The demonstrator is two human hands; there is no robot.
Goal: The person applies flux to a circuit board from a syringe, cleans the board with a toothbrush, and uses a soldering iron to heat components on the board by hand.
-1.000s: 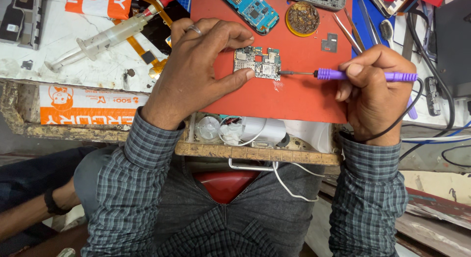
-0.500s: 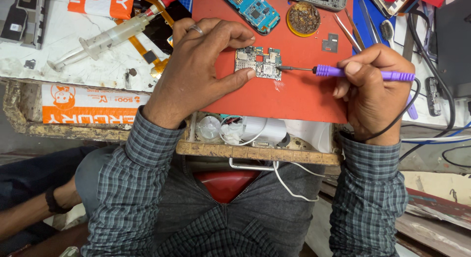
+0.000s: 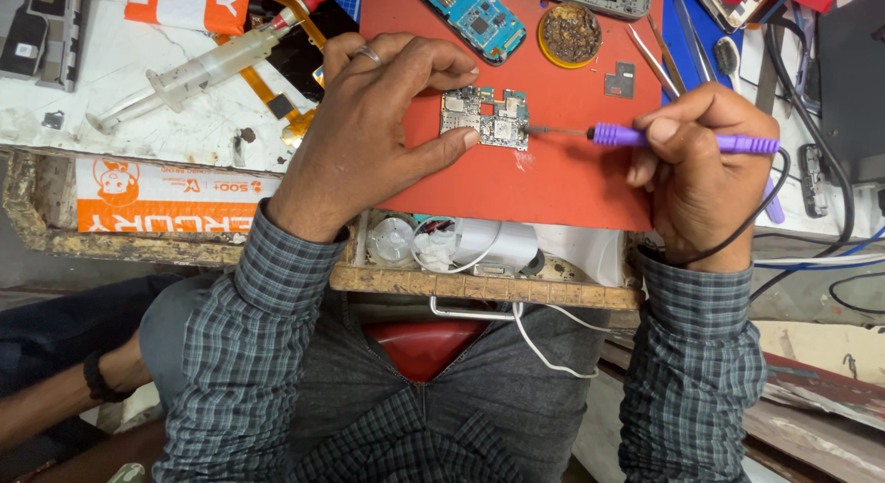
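Head view | left hand point(image 3: 369, 133) pinches flat green circuit board point(image 3: 486, 117) | right hand point(image 3: 705, 170) grips purple soldering iron point(image 3: 682, 139)

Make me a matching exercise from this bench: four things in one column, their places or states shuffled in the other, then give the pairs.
Things:
1. small circuit board
2. purple-handled soldering iron
3. syringe
4. round tin of brass wool

Places or states:
A. lies on the white surface, left of the red mat
B. pinned on the red mat by the left hand
C. sits at the mat's far edge
D. held in the right hand, tip at the board's right edge

Pairs: 1-B, 2-D, 3-A, 4-C
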